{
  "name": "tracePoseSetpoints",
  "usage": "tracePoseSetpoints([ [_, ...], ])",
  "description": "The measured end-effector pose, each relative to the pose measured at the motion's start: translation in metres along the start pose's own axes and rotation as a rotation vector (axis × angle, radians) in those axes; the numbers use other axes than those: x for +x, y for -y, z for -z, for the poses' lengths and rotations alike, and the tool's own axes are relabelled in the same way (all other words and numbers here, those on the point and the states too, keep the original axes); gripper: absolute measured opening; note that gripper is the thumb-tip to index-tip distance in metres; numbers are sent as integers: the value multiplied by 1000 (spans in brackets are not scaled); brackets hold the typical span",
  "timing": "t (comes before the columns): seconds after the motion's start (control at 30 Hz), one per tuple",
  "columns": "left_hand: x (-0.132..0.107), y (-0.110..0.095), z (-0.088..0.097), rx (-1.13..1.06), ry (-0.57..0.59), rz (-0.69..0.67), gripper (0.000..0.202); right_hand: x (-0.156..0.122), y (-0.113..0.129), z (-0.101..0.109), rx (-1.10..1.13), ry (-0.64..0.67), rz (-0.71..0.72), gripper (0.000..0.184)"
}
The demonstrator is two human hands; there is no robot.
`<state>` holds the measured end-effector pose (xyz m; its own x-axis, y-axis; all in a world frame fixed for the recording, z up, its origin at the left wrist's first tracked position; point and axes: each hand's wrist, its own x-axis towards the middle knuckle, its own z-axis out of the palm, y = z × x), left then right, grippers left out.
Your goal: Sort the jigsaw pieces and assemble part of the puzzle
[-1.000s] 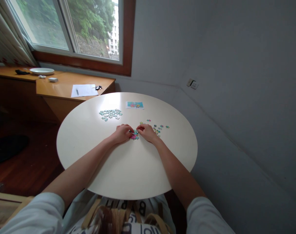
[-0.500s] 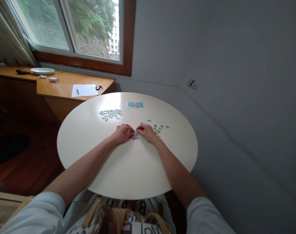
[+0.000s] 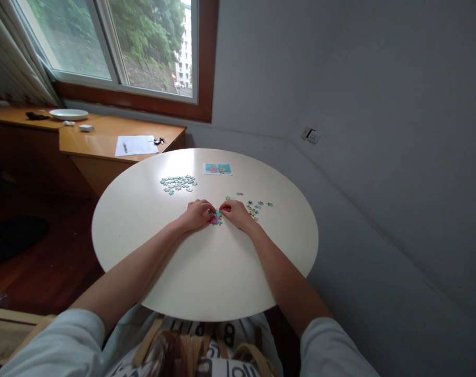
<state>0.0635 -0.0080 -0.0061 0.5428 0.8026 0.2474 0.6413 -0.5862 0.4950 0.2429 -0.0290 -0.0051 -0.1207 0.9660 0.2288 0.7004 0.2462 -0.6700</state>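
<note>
Between my hands, a small joined patch of jigsaw puzzle point(image 3: 216, 218) in pink and teal lies on the white oval table point(image 3: 206, 272). My left hand point(image 3: 199, 213) rests at its left edge, fingers curled with the tips on the pieces. My right hand point(image 3: 235, 212) is at the upper right edge, thumb and forefinger pinched together; a piece between them is too small to make out. Several loose colourful puzzle pieces point(image 3: 253, 211) lie just right of my right hand. Farther back on the left spreads a group of pale teal pieces point(image 3: 178, 183).
A picture card point(image 3: 217, 169) with cartoon figures lies toward the table's far side. Beyond the table, a wooden desk point(image 3: 104, 128) under the window holds a paper sheet point(image 3: 136, 145), keys point(image 3: 158, 141) and a white round plate point(image 3: 68, 114). A grey wall stands to the right.
Both hands stay nearly in place over the puzzle patch. The patch appears to have shifted or turned very slightly under the fingers.
</note>
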Motion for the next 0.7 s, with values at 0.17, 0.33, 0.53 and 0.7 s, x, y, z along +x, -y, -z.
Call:
tracePoseSetpoints([
  [0.17, 1, 2, -1, 5, 0, -2, 22, 0, -2, -2, -32, -12, 31, 12],
  [0.33, 1, 1, -1, 22, 5, 3, 21, 2, -7, -4, -27, -67, 41, 11],
  [0.53, 2, -1, 2, 27, 7, 6, 20, 4, -9, 5, 39, -201, 4, 10],
  [0.7, 2, 1, 0, 3, 5, 32, 19, 4, -12, 14, 69, -263, -22, 9],
])
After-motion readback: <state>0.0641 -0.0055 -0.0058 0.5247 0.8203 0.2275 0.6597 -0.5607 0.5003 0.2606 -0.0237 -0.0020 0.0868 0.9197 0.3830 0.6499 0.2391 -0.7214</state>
